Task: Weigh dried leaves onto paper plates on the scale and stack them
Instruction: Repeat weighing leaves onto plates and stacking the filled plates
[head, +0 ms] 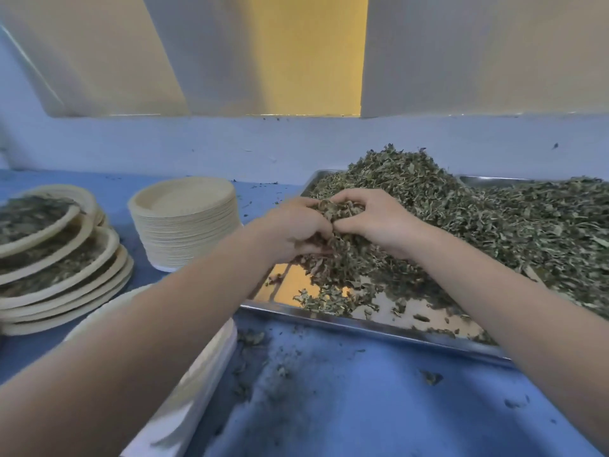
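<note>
Head view has both hands buried in the near-left edge of the leaf pile. Left hand (293,225) and right hand (372,219) are cupped toward each other, fingers curled around one clump of dried leaves (339,209), so they're clearly gathering a portion. That pile of dried leaves sits heaped in a steel tray (379,324) on the right, with bare shiny metal showing at its near-left corner.

So I'd say this is the scoop step, nothing weighed yet. Next move probably means lifting the handful left and near, over to the paper plate (211,351) peeking out under the left forearm. I assume that's on the scale, but it's mostly hidden. Loose bits will likely drop on the blue table (362,407).

Far left: a stack of empty plates (184,222), and beside it the filled plates (59,258) stacked, a bit lopsided.
</note>
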Available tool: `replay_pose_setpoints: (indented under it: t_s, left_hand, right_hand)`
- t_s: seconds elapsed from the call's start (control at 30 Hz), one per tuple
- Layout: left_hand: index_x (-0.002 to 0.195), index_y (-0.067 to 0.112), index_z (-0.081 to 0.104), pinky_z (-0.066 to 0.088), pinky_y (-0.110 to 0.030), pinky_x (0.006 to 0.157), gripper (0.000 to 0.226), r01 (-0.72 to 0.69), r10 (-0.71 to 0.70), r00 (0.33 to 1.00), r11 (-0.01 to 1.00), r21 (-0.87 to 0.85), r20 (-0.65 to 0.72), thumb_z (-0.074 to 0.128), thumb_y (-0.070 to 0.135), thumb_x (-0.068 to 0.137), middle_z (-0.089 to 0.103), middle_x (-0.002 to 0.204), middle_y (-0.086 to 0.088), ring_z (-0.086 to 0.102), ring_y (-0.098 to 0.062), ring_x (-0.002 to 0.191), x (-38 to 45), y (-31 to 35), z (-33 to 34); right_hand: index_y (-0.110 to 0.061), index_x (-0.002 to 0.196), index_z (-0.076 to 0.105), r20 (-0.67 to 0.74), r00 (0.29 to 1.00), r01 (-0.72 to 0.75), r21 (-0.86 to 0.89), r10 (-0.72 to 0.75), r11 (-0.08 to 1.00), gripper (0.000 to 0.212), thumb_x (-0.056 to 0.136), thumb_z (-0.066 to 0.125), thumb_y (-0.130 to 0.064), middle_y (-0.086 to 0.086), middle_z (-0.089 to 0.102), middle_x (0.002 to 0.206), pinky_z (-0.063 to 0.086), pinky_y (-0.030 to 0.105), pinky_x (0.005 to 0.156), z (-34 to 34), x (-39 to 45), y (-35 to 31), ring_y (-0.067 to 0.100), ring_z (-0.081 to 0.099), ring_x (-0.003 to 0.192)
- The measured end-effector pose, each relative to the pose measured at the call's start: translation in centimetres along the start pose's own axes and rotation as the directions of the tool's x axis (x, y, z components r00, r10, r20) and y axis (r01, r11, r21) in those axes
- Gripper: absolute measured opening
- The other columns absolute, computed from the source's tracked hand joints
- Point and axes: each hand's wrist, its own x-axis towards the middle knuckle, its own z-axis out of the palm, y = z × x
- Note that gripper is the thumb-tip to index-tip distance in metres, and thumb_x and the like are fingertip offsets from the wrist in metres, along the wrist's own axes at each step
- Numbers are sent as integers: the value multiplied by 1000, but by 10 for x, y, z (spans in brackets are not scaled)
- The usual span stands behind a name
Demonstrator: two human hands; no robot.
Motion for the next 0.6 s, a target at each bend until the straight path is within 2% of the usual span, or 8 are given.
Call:
replay_pose_setpoints:
  t_s: [0.07,0.17,0.23,0.33,0.4,0.47,0.53,0.6]
  left_hand:
    - [107,0,56,57,-29,63,35,-13,13,1000,999,-34,5,44,-21,82,59,102,-19,62,-28,90,-15,5,-17]
    - [81,2,57,57,-28,52,30,-63,63,998,998,20,-25,40,-24,82,59,81,-17,61,-27,76,-42,7,-50]
    - [78,0,56,56,-27,53,31,-77,82,995,994,74,-63,39,-25,80,59,79,-18,61,-28,73,-62,3,-78]
    - [80,1,58,56,-31,68,31,-54,72,990,988,146,-120,40,-25,79,62,84,-18,64,-28,79,-92,-11,-117]
    - [83,5,61,57,-32,71,33,-18,44,989,983,185,-141,43,-23,80,65,86,-17,65,-27,82,-110,-24,-139]
    - [94,10,64,58,-30,70,36,43,-21,995,971,233,-94,48,-19,82,69,92,-16,67,-26,84,-125,-37,-154]
    - [118,16,59,57,-30,74,44,102,-75,993,921,377,-87,55,-10,83,65,114,-14,65,-26,97,-135,-47,-168]
    - [137,23,45,56,-35,82,61,141,-105,989,884,446,-105,60,-3,84,53,132,-4,61,-23,108,-141,-50,-180]
  right_hand:
    - [-31,100,62,14,1000,24,1,-24,1000,31,78,69,-10,-1,64,103,46,21,56,12,-1,-17,13,55,61]
    - [-27,104,62,53,997,52,32,-54,998,30,79,68,-11,2,63,95,38,15,46,40,-1,-46,2,52,55]
    - [-27,99,60,105,991,83,43,-87,996,26,80,69,-11,-3,56,102,39,14,51,66,-1,-66,-1,51,69]
    - [-30,81,58,186,968,159,70,-169,985,24,79,69,-9,-11,54,93,38,2,53,110,-5,-91,-2,49,75]
    - [-30,77,59,241,949,199,39,-203,979,23,76,70,-10,-10,60,92,40,5,58,136,-9,-97,4,54,80]
    - [-27,87,65,321,923,240,-43,-214,970,20,73,75,-17,-5,65,99,42,17,66,153,-14,-97,10,57,90]
    - [-33,101,64,454,875,260,-152,-166,954,34,71,79,-34,-13,61,104,41,20,68,159,-19,-97,8,54,101]
    - [-43,109,60,566,818,275,-224,-105,935,41,71,74,-53,-15,59,109,43,19,71,157,-23,-102,6,55,107]
